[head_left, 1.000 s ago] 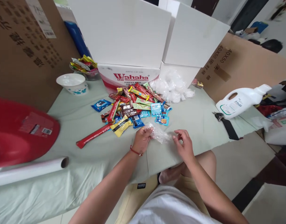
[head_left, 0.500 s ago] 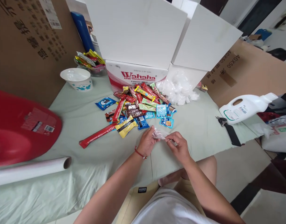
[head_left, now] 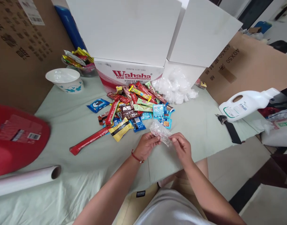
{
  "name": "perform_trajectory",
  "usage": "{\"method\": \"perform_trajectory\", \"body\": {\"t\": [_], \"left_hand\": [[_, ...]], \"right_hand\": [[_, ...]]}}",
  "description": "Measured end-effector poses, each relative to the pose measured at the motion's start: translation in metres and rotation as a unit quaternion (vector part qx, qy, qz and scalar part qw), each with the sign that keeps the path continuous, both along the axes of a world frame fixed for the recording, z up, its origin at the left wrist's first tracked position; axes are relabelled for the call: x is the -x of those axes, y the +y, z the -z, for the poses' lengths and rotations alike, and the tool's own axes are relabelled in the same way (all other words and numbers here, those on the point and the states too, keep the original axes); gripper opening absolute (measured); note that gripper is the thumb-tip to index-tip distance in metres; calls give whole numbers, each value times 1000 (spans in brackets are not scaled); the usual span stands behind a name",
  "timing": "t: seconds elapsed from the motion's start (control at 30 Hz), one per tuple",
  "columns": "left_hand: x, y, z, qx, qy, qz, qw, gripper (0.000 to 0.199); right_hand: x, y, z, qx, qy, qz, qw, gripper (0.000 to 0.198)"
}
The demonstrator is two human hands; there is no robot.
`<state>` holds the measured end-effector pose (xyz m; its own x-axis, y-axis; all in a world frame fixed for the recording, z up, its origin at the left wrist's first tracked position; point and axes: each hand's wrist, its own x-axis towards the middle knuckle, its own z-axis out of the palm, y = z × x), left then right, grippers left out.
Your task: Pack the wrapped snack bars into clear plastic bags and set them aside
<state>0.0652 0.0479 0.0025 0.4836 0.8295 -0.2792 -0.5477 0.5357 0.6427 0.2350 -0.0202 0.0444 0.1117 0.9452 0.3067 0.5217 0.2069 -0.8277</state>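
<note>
Between my two hands is a crinkled clear plastic bag [head_left: 160,131], held just above the cloth. My left hand [head_left: 147,145], with a red bracelet at the wrist, pinches its left side. At its right end my right hand [head_left: 181,146] grips the plastic between thumb and fingers. Just beyond lies a pile of wrapped snacks: a yellow packet [head_left: 120,129], a dark blue packet [head_left: 138,124], light blue packets [head_left: 158,111] and a long red stick packet [head_left: 89,140]. A heap of clear plastic bags [head_left: 176,86] sits behind the pile at right.
A white Wahaba-style printed carton [head_left: 131,73] stands at the back. At left are a paper bowl [head_left: 63,82], a bowl of snacks [head_left: 87,70], a red container [head_left: 19,140] and a white roll [head_left: 26,181]. A white jug [head_left: 246,104] and keys [head_left: 230,129] lie at right.
The plastic bag now looks more spread out and rises higher between my hands. Both hands still hold it. The camera view has shifted slightly.
</note>
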Motion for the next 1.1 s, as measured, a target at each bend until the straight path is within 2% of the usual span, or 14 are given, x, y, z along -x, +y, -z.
{"method": "perform_trajectory", "body": {"t": [0.07, 0.1, 0.17, 0.23, 0.33, 0.43, 0.53, 0.67, 0.77, 0.87, 1.0, 1.1], "left_hand": [[-1, 0, 0, -8, 6, 4, 1000, 34], [-2, 0, 0, -14, 8, 7, 1000, 35], [-3, -1, -1, -31, 16, 14, 999, 38], [-3, -1, -1, -47, 30, 19, 998, 39], [-2, -1, -2, -46, 34, 14, 998, 39], [1, 1, -1, -20, 15, -5, 1000, 40], [4, 4, 0, 14, -7, -30, 999, 41], [7, 9, -1, 40, -39, -58, 997, 44], [8, 10, -3, 19, -14, -86, 996, 46], [8, 11, -5, -5, 24, -107, 994, 49], [6, 12, -2, -27, 64, -119, 990, 51], [7, 13, 0, -44, 112, -159, 980, 49]], "right_hand": [[-2, 4, 1, 11, -1, 39, 999, 20], [-2, 7, 2, 16, -12, 37, 999, 21], [-1, 13, 4, 32, -33, -1, 999, 27], [0, 18, 7, 57, -21, -22, 998, 21], [-3, 23, 8, 113, 84, 6, 990, 20], [-11, 25, 6, 150, 207, 49, 965, 26], [-21, 25, 2, 149, 276, 88, 946, 30], [-27, 22, -1, 141, 318, 114, 931, 35], [-26, 20, 0, 168, 336, 128, 918, 38], [-23, 19, 4, 179, 316, 145, 920, 40], [-23, 17, 7, 163, 300, 149, 928, 38], [-27, 15, 6, 138, 337, 141, 921, 37]]}}
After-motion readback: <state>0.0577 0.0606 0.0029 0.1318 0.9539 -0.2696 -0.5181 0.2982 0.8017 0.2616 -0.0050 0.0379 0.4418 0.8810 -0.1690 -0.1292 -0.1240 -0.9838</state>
